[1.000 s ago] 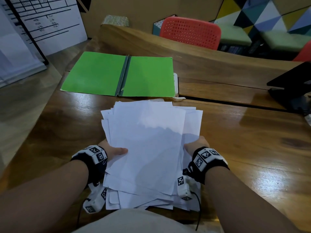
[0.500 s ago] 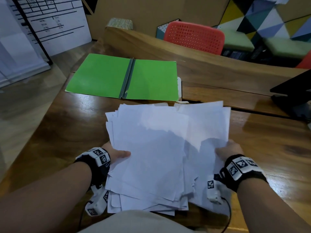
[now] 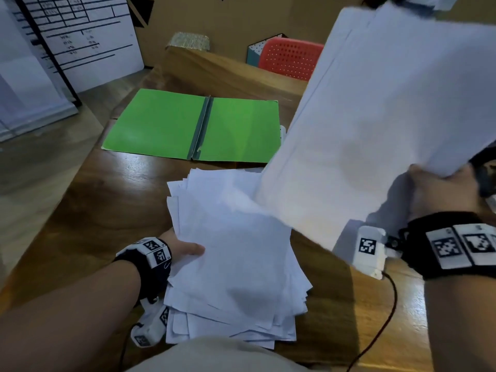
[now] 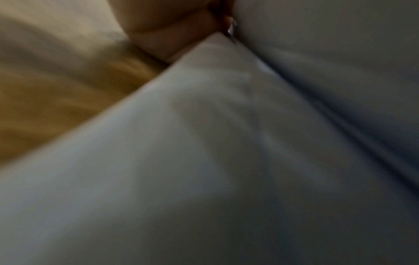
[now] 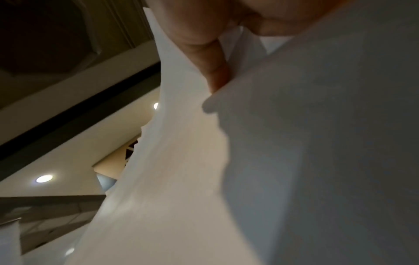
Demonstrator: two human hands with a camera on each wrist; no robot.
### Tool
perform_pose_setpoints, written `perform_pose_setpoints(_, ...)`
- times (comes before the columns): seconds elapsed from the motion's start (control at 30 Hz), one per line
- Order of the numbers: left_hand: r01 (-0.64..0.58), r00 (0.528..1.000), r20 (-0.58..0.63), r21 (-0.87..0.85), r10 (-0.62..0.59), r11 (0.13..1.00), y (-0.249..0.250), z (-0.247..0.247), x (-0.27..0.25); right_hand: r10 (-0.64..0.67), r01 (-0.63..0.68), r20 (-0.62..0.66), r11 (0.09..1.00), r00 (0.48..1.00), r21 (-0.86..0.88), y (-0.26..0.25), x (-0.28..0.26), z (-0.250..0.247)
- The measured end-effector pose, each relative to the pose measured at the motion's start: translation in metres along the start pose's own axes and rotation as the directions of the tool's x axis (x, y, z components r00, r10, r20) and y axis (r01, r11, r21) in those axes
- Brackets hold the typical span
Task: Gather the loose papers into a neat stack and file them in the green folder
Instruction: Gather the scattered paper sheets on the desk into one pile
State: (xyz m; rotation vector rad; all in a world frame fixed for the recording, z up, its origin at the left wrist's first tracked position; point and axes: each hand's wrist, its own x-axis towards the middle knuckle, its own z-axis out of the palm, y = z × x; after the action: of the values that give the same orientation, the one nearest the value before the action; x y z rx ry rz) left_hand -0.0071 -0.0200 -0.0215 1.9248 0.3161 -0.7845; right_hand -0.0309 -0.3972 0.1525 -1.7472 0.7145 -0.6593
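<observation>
An untidy pile of white papers [image 3: 236, 259] lies on the wooden table [image 3: 112, 210] in front of me. My left hand [image 3: 185, 249] grips its left edge, thumb on top; the left wrist view shows only blurred paper [image 4: 226, 161]. My right hand [image 3: 440, 191] holds a separate batch of sheets [image 3: 381, 108] lifted high and tilted at the right. In the right wrist view a finger [image 5: 211, 59] is curled against those sheets [image 5: 317, 161]. The green folder [image 3: 193, 127] lies open and flat beyond the pile.
A red perforated chair [image 3: 290, 60] stands behind the raised back ledge [image 3: 228, 73] of the table. A whiteboard with printed lines [image 3: 80, 36] leans at the far left. A dark cable [image 3: 381, 318] runs from my right wrist camera across the table.
My right hand has pulled a batch of sheets out of the pile, first sideways to the right, then up into the air. My left hand stays on the pile's left edge.
</observation>
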Motion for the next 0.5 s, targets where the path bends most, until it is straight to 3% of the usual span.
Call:
perform_pose_setpoints(0.13,-0.021,0.999,0.027,-0.044,0.022,0.999,0.000,-0.002,0.002,0.171,-0.095,0.235,0.949,0.957,-0.301,0.060,-0.015,0.044)
perform_pose_setpoints(0.27,-0.070,0.997,0.026,-0.086,0.072,0.994,0.006,0.001,-0.002,0.425,-0.168,0.359,0.807,0.831,-0.566,0.126,-0.045,0.078)
perform_pose_setpoints(0.33,-0.096,0.994,0.048,-0.073,0.099,0.993,0.012,0.009,-0.007,0.528,-0.221,0.396,0.767,0.751,-0.603,0.144,-0.063,0.091)
perform_pose_setpoints(0.4,-0.096,0.995,0.033,-0.050,0.097,0.994,0.013,0.021,-0.004,0.503,-0.180,0.432,0.782,0.749,-0.597,0.150,-0.080,0.106)
perform_pose_setpoints(0.5,-0.048,0.993,-0.103,0.050,0.053,0.998,0.016,0.034,-0.004,0.473,-0.066,0.442,0.735,0.762,-0.674,0.142,-0.100,0.115)
